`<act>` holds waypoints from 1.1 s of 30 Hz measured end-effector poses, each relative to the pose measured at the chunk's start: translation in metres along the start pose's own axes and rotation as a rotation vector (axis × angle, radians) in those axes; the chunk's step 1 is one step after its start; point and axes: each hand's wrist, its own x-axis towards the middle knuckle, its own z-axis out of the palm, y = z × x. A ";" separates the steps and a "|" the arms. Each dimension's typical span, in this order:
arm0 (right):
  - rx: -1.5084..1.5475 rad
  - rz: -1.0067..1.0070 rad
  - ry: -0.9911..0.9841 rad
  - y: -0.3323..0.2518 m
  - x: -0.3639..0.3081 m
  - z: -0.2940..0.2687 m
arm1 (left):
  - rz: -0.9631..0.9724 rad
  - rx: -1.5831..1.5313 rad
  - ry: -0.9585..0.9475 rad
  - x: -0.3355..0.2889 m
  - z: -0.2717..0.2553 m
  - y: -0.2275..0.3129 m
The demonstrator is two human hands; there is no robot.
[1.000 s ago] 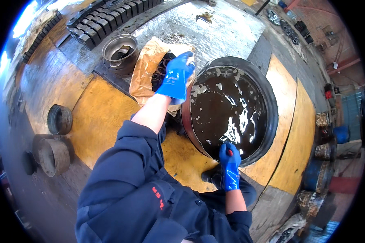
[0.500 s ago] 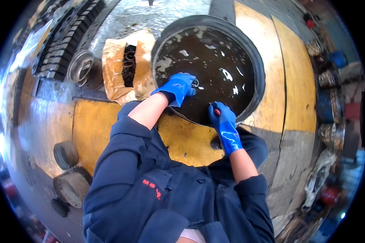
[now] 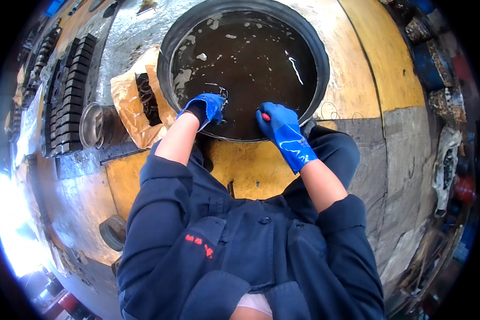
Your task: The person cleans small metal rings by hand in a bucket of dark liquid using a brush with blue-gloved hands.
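A wide dark tub (image 3: 321,58) full of murky brown liquid (image 3: 245,58) stands in front of me. My left hand (image 3: 209,108), in a blue rubber glove, is closed at the liquid's surface near the tub's left front side. At its fingertips shows the glinting edge of a small metal ring (image 3: 224,95), partly lost among ripples. My right hand (image 3: 277,121), gloved alike, is closed around a red handle (image 3: 265,117) over the near right part of the tub. The working end of that tool is hidden.
Left of the tub lies an opened brown paper wrapper (image 3: 125,90) with dark rings (image 3: 148,98) inside. A metal can (image 3: 98,125) and rows of dark blocky parts (image 3: 72,90) stand beyond it. A round metal piece (image 3: 113,232) rests at lower left. Clutter lines the right side.
The view has shifted, so the tub sits higher and further left. My left hand has dipped the metal ring to the liquid, raising ripples. My right hand still grips the red handle.
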 end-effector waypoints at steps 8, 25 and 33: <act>0.002 0.000 0.023 0.002 0.003 0.003 | 0.042 -0.294 -0.017 -0.035 -0.022 -0.006; -0.111 0.262 -0.227 -0.015 0.012 -0.005 | -0.109 -0.055 0.126 -0.014 0.010 -0.017; 0.160 0.493 -0.431 -0.003 0.049 -0.014 | -0.142 -0.665 0.444 -0.054 -0.017 -0.015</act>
